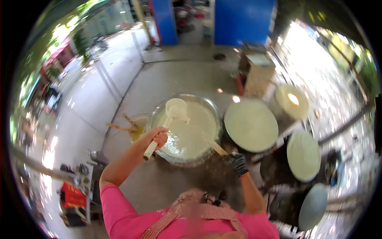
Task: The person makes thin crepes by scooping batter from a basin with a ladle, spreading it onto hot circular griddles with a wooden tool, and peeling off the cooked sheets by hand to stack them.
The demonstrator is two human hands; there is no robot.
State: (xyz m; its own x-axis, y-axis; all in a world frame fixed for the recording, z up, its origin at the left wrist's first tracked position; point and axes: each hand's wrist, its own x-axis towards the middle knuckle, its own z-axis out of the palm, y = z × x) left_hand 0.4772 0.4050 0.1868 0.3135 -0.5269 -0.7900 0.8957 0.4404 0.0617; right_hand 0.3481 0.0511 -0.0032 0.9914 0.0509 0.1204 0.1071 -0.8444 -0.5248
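A large metal basin [220,129] of pale, creamy liquid [187,137] stands in front of me. My bare left hand [158,137] is closed around the handle of a ladle [176,108], whose pale round cup is over the basin's far left part. A little of the liquid seems to hang at the cup's edge. My right hand [238,164], in a dark striped glove, grips a wooden paddle [217,147] at the basin's right rim. The paddle's far end reaches over or into the liquid; its tip is hard to make out.
Right of the basin are a large round pale pan [250,125], a smaller one [292,101] behind it and a tilted pale disc [303,156]. A grey disc [313,207] stands nearer. At left, a small bowl [139,126] holds wooden-handled tools. A box-like stand [258,73] is behind.
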